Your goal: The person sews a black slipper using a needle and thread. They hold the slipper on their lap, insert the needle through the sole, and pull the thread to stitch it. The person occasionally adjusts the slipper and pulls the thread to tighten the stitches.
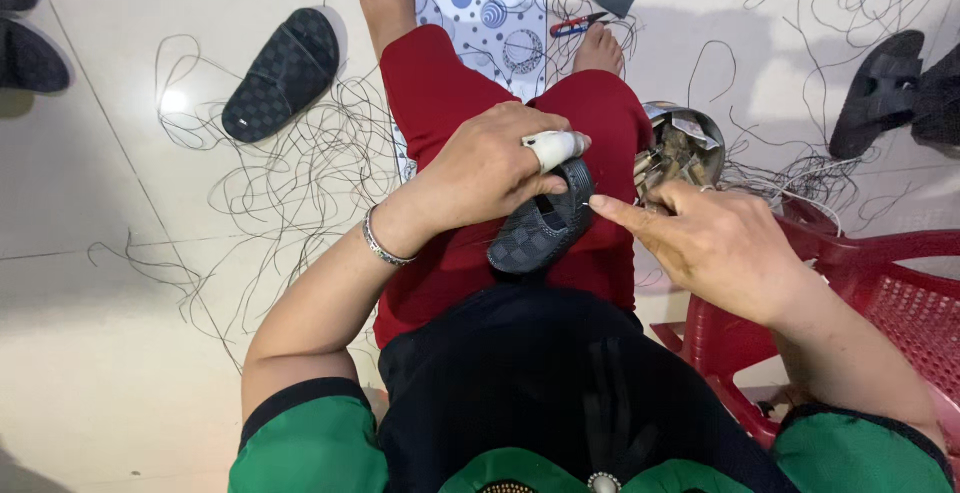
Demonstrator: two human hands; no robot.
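Slipper upper [540, 228], the dark checkered piece, rests on your lap over the red trousers [440, 93], and your left hand [490, 168] is clenched around its top edge, the forefinger wearing a white wrapped guard [555, 145]. Your right hand [715, 243] pinches something fine at the edge of the piece; whether that is a needle or only thread is too small to tell. If it is a needle, a slip toward the unguarded left fingers could prick you, since they sit just beside the point. The piece looks stiff, woven in small embossed squares with a rolled rim, so a hard push may skid off rather than bite. Loose black threads [290, 173] sprawl over the glossy tiled floor [100, 253] and could snag or tangle around your bare feet. A shiny metal bowl [685, 143] of small parts sits just beside your knee, near the red plastic chair [880, 293], and a nudge could tip it.
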